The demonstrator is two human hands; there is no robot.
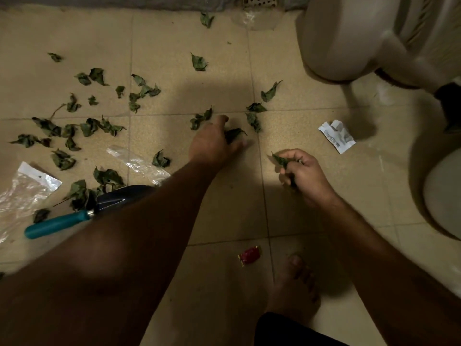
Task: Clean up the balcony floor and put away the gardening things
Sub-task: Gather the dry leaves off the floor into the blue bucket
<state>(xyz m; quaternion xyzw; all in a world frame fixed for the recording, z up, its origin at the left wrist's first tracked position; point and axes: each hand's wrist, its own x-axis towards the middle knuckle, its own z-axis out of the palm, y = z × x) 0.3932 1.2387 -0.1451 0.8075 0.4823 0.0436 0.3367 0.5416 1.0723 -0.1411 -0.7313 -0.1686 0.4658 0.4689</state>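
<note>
Green, wilted leaves [94, 126] are lying scattered over the beige tiled balcony floor [174, 33], thickest on my left side. I am reaching my left hand [212, 143] forward and down onto one dark crumpled leaf [233, 134] near the middle of the floor; my fingers are curling over it, the grip closing around it, with the thumb side toward the far wall. My right hand [303, 174] is hovering just above the floor nearer to me, its grip pinching a small bunch of gathered green leaves [280, 161] between thumb and curled fingers.

A garden trowel with a teal plastic handle and dark metal blade [74, 218] is lying on the floor at my left, its blade partly hidden under my left forearm and touching a clump of leaves. Crinkled clear plastic bags [22, 193] are lying beside it, and a clear plastic strip [139, 164] is lying just beyond it. A torn white paper packet [336, 137] is sitting to the right near the pale round pots [349, 41]. A small red wrapper [249, 254] is lying near my bare foot [294, 288].
</note>
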